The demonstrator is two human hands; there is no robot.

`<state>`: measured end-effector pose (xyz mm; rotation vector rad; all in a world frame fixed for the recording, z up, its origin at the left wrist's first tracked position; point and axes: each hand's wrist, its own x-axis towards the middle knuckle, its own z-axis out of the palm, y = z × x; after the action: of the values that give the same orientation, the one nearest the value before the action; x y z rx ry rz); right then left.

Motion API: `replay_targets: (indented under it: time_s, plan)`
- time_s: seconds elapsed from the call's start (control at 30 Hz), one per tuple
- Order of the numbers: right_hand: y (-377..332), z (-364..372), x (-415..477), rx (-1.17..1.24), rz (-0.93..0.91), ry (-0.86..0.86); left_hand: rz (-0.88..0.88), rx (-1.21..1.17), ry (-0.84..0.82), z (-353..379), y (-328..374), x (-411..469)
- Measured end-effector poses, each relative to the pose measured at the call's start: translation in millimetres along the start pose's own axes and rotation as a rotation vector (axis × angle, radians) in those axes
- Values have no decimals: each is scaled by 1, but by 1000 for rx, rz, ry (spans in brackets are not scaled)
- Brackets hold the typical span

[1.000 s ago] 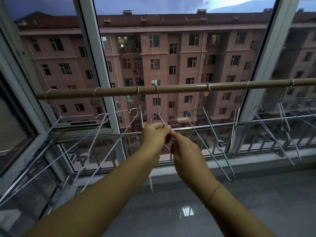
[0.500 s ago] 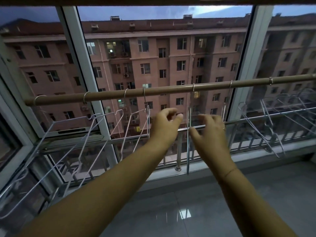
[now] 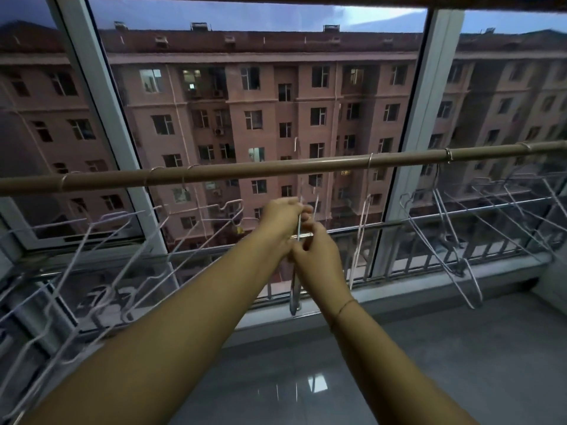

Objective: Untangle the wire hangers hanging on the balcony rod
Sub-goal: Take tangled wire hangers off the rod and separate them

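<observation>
A brown balcony rod (image 3: 245, 171) runs across the window. Both hands meet just below its middle on one wire hanger (image 3: 295, 289), seen edge-on and hanging straight down. My left hand (image 3: 280, 220) grips the hanger near its top; my right hand (image 3: 317, 256) pinches it just beneath. A thin hook (image 3: 295, 144) rises above the rod over my hands. Another single hanger (image 3: 363, 216) hangs from the rod to the right. A bunch of white hangers (image 3: 92, 240) hangs at the left, and a tangled bunch (image 3: 454, 228) at the right.
Behind the rod are window frames (image 3: 101, 96) and a metal railing (image 3: 429, 256) along the sill. A glossy grey tiled floor (image 3: 399, 348) lies below. An apartment block fills the view outside.
Half a second ago my hands were spread apart and open on either side of the middle hanger. Now they have come together and hold it.
</observation>
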<state>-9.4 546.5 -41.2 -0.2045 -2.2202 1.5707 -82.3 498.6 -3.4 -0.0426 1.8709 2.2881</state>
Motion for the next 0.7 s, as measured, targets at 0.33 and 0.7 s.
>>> replay_targets:
  time_s: [0.33, 0.7]
  plan:
    - [34, -36, 21, -266, 48, -344, -87, 303, 92, 4, -38, 9]
    - [46, -77, 21, -667, -100, -398, 104, 751, 13, -65, -68, -29]
